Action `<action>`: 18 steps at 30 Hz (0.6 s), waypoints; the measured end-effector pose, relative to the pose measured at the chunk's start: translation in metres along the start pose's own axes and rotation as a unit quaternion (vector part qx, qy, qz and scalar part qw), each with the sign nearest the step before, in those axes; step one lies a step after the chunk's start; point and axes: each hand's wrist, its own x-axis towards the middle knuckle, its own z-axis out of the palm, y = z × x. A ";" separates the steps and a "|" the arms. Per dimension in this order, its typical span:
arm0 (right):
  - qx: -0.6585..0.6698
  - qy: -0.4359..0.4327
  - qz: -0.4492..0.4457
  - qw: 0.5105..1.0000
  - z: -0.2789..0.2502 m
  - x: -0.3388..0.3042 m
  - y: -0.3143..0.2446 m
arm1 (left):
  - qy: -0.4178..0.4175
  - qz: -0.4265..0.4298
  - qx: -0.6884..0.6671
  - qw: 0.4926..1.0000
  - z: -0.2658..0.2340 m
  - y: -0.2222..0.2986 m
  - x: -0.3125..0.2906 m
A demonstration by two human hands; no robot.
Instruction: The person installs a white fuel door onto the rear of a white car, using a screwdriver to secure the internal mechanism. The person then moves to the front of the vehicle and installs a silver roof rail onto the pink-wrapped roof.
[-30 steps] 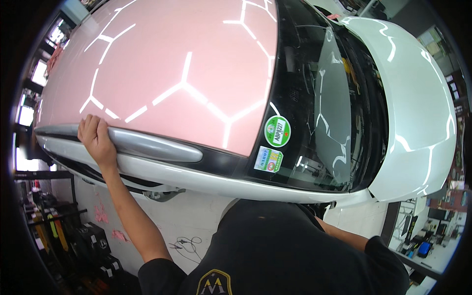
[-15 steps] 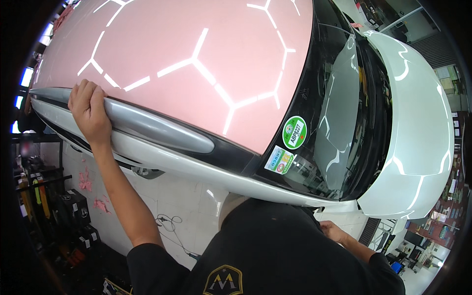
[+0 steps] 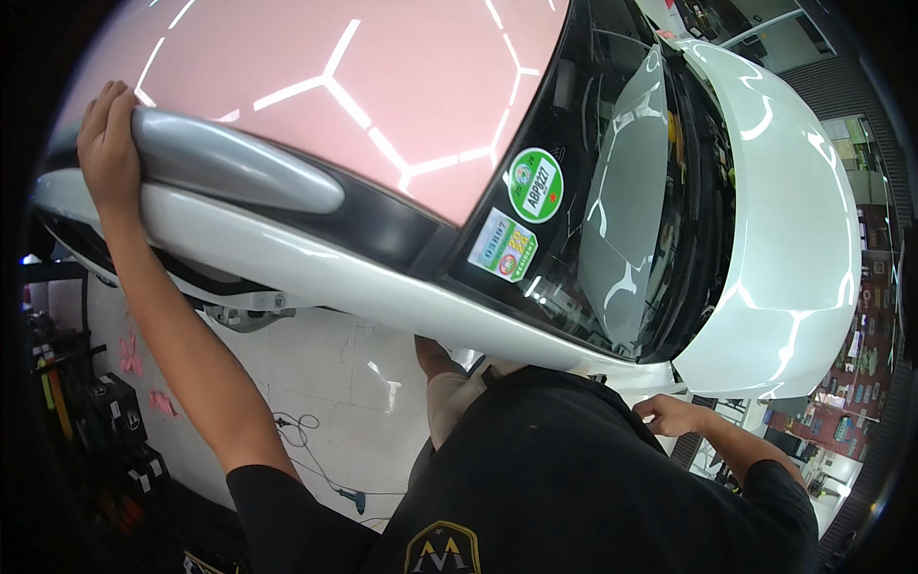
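My left hand [image 3: 107, 143] is closed round the silver roof rail [image 3: 239, 163] at the left side of a car. Its fingers wrap over the top of the rail, next to the pink roof [image 3: 421, 77]. Beside my waist, my right hand [image 3: 669, 415] has curled fingers close to the edge of my black shirt [image 3: 564, 459]. What those fingers hold, if anything, is hidden. The dark windshield [image 3: 602, 124] bears a round green sticker [image 3: 536, 185] and a square one [image 3: 503, 245] at its lower corner.
The white hood [image 3: 794, 210] stands raised at right. Under the white door frame [image 3: 316, 268] sticks out a side mirror [image 3: 244, 318]. A cable [image 3: 296, 440] and a dark green power tool [image 3: 352, 500] lie on the pale floor, with pink scraps [image 3: 129, 352] near black boxes [image 3: 120, 411].
The view has shifted, so the car sits further left and up, with the roof rail larger. My left hand stays on the rail. My right hand shows more fully beside my shirt.
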 end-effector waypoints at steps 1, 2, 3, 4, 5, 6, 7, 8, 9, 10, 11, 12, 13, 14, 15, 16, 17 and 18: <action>-0.002 -0.011 0.000 1.000 0.003 0.000 0.011 | 0.000 -0.013 -0.010 1.000 0.000 0.000 0.004; -0.004 -0.022 0.000 1.000 0.006 -0.002 0.023 | -0.007 0.026 0.002 1.000 0.000 0.002 0.004; 0.000 -0.014 -0.004 1.000 0.008 -0.004 0.031 | -0.017 0.014 0.009 1.000 -0.001 0.002 0.008; 0.005 -0.008 -0.008 1.000 0.015 -0.009 0.038 | -0.028 0.003 0.016 0.999 -0.004 0.003 0.011; 0.010 -0.001 -0.011 1.000 0.021 -0.014 0.046 | -0.039 -0.009 0.024 0.999 -0.007 0.004 0.012; 0.034 0.023 -0.041 0.998 0.029 -0.016 0.056 | -0.034 0.022 0.039 0.998 -0.006 0.012 0.012; 0.058 0.034 -0.034 0.997 0.035 -0.018 0.072 | -0.038 0.008 0.036 0.999 -0.008 0.009 0.011; 0.082 0.046 -0.028 0.995 0.042 -0.018 0.089 | -0.042 -0.007 0.035 0.999 -0.013 0.005 0.011; 0.106 0.057 -0.020 0.993 0.049 -0.015 0.105 | -0.046 -0.021 0.032 0.998 -0.012 0.003 0.012; 0.108 0.082 -0.012 0.991 0.054 -0.015 0.112 | -0.011 0.012 0.029 0.999 -0.008 0.009 0.007; 0.170 0.098 0.008 0.981 0.062 -0.013 0.117 | -0.013 0.008 0.036 0.999 -0.006 0.014 0.008; 0.163 0.098 0.005 0.982 0.076 -0.008 0.136 | -0.017 0.004 0.041 0.999 -0.002 0.018 0.010; 0.154 0.093 -0.002 0.984 0.080 0.000 0.141 | -0.021 0.001 0.054 0.998 -0.004 0.019 0.013; 0.143 0.106 0.005 0.984 0.077 -0.002 0.148 | -0.031 0.006 0.058 0.998 -0.006 0.020 0.012; 0.134 0.117 0.007 0.984 0.073 -0.005 0.126 | -0.043 0.015 0.065 0.997 -0.008 0.019 0.011; 0.124 0.130 0.010 0.984 0.070 -0.010 0.108 | -0.054 0.023 0.072 0.996 -0.012 0.019 0.011; 0.148 0.132 0.007 0.980 0.067 -0.012 0.098 | -0.059 -0.003 0.064 0.996 -0.011 0.026 0.013; 0.167 0.135 0.005 0.977 0.064 -0.015 0.089 | -0.045 0.029 0.110 0.992 -0.014 0.029 0.009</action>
